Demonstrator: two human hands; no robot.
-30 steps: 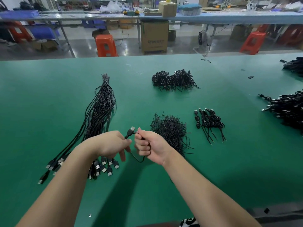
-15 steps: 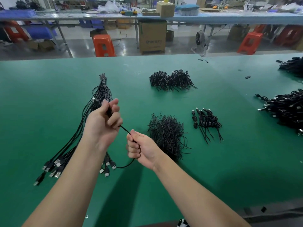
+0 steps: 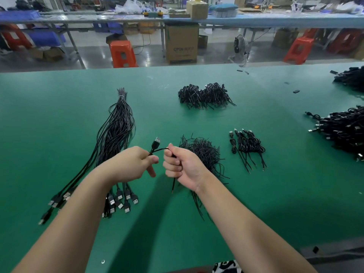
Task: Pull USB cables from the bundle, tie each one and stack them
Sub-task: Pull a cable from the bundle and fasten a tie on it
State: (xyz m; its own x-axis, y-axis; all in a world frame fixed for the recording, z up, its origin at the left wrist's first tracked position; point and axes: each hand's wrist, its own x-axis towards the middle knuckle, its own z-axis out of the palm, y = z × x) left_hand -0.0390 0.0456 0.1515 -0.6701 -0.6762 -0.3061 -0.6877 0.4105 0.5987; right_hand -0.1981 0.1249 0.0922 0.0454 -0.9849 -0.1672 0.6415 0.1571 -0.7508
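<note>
Left fingers [image 3: 151, 161] were curled round one cable [image 3: 160, 149] just below its plug [image 3: 156, 142], which stood up and away from the hand. Right fingers [image 3: 170, 164] were closed in a fist on the same cable; a short span ran between the two fists, and a loose tail [image 3: 173, 184] hung from under the right hand [image 3: 184, 167] toward the bench [image 3: 59, 119]. Both hands were close together, held above the bench, left hand [image 3: 130, 164] over the plug end of the bundle [image 3: 116, 131].

Step judged: cable already out of the bundle, being gathered into a coil before tying (how many loops sat in the right fist could not be told).

Next move, as judged: finish folding, keep the coil pinched in one hand, and free the other to take a tie from the tie pile [image 3: 202, 152] just beyond the right hand. The tied cable would then go to the stack [image 3: 247, 145] further right, beside those already lying there.
</note>
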